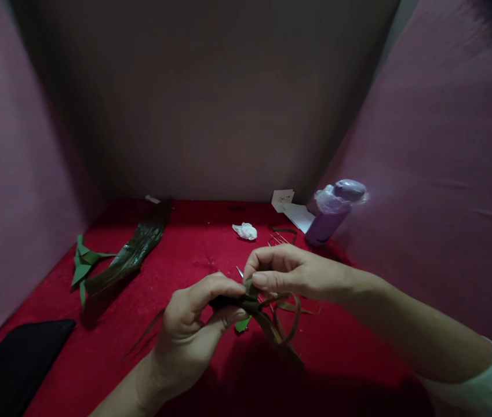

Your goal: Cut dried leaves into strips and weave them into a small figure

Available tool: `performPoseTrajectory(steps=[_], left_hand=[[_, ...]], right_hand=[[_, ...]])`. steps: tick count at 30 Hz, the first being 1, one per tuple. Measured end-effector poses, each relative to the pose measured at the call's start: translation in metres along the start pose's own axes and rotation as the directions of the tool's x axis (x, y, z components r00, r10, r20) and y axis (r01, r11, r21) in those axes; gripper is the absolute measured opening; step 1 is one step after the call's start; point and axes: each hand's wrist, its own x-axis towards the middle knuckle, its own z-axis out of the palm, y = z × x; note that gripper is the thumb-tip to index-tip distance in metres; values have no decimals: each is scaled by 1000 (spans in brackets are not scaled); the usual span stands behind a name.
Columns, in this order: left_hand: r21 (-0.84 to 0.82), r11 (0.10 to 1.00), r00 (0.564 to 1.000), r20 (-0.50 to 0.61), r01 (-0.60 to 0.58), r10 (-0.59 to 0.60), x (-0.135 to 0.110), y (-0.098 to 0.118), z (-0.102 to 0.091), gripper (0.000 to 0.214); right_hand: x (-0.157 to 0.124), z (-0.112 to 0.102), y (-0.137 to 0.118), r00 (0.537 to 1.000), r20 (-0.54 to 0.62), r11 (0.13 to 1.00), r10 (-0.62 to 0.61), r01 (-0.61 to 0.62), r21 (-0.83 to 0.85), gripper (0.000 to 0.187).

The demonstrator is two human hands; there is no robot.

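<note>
My left hand and my right hand meet over the red cloth, both pinched on one folded piece of dark green leaf strips. Loose ends of the strips curl down and to the right below my right hand. The left fingers wrap the near end of the piece, and the right thumb and fingers press its top. A small bright green scrap lies under the hands.
A long dark leaf and a folded green leaf shape lie at the left. A black flat object sits at the front left. A crumpled white tissue, paper cards and a purple bottle stand at the back right. Pink walls close both sides.
</note>
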Motion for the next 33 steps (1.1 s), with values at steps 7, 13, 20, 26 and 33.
performPoseTrajectory(steps=[7,13,20,26,33], left_hand=[[30,1000,1000,-7,-6,6,-2,-3,1,37],[21,1000,1000,1,-5,5,-3,-3,3,34],[-17,996,994,60,-92,93,3,-2,1,35],[-11,993,992,50,-115,115,4,2,0,35],[-55,990,989,67,-130,134,4,2,0,39]], right_hand=[[0,-3,-12,1000,6,999,-14,14,28,14],[-1,-1,-17,1000,9,998,-29,29,55,9],[-1,-1,-22,996,-13,996,-84,84,-38,7],[-11,-3,-32,992,-12,934,-126,115,-338,17],[-19,-3,-36,926,150,584,-346,338,-739,15]])
